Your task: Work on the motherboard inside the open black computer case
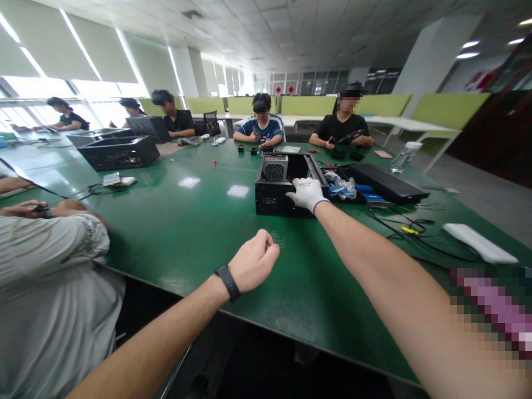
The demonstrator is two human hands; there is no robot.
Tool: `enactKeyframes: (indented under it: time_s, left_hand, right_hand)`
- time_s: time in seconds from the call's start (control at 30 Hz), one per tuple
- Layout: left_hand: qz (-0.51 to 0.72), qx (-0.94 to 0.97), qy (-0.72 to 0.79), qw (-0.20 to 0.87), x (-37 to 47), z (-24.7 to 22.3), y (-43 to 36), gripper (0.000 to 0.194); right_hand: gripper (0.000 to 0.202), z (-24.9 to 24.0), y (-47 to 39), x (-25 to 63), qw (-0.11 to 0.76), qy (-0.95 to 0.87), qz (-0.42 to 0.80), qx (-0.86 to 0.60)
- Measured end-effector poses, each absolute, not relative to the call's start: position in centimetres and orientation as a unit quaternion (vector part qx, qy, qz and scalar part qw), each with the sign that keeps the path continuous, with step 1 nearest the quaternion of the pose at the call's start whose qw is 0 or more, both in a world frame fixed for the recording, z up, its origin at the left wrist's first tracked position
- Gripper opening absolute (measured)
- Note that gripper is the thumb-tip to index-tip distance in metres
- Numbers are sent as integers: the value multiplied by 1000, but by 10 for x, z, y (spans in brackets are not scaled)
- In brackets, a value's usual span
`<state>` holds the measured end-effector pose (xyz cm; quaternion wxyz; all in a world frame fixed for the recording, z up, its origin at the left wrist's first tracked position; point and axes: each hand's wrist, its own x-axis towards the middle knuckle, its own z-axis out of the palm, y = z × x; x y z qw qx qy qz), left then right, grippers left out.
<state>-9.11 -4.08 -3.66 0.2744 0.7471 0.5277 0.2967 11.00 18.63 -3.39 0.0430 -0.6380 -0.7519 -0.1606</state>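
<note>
A black open computer case (270, 200) lies on the green table, with a grey power supply (276, 169) in its near left corner. My right hand (307, 193), in a white glove, rests over the near edge of the case, its fingers bent at the rim and partly hidden. Bare and with a dark band at the wrist, my left hand (255, 260) hovers above the table in front of the case. Its fingers are curled closed; what they hold, if anything, is too small to make out.
Right of the case lie blue-and-white gloves (341, 185), a black panel (388, 183), loose cables (419, 235) and a white bar-shaped object (480, 243). A clear bottle (405, 158) stands farther back. Another case (118, 152) is at left. A person in grey (54, 277) sits close on my left; others sit across.
</note>
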Motion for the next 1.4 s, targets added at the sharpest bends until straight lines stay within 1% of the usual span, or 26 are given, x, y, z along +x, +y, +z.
enactKeyframes:
  time_s: [0.13,0.27,0.33,0.47,0.6,0.73,0.87,0.97,1.03,1.17,1.4]
  left_hand:
    - [316,738,530,274,-97,-24,-44,7]
    - [332,743,525,247,-96,-2,-44,13]
    - [337,752,523,216,-91,9,-41,15]
    - [314,796,502,123,-77,25,-32,22]
    - [220,841,488,74,-60,30,-17,27]
    - [69,856,509,55,-42,26,-1,33]
    - [-68,859,505,51,-21,19,3,31]
    - [-140,862,487,35,-7,14,-1,31]
    - [-167,862,478,26,2,10,-2,30]
    - [-182,862,473,31,12,0,3,30]
    - [-211,858,465,48,12,-31,22,42]
  right_hand:
    - [43,-35,153,109,49,-758,-165,-629]
    - [50,-37,102,111,59,-766,-168,-618]
    - [51,-37,72,114,63,-771,-169,-611]
    - [45,-38,11,121,69,-778,-175,-600]
    - [41,-39,-43,127,75,-786,-180,-587]
    - [39,-39,-87,131,80,-790,-178,-581]
    - [34,-38,-119,132,87,-794,-170,-576]
    - [31,-38,-139,133,100,-795,-166,-575]
    - [29,-38,-152,134,107,-794,-161,-577]
    - [24,-41,-178,135,117,-794,-144,-579]
    - [22,-44,-199,136,137,-788,-126,-587]
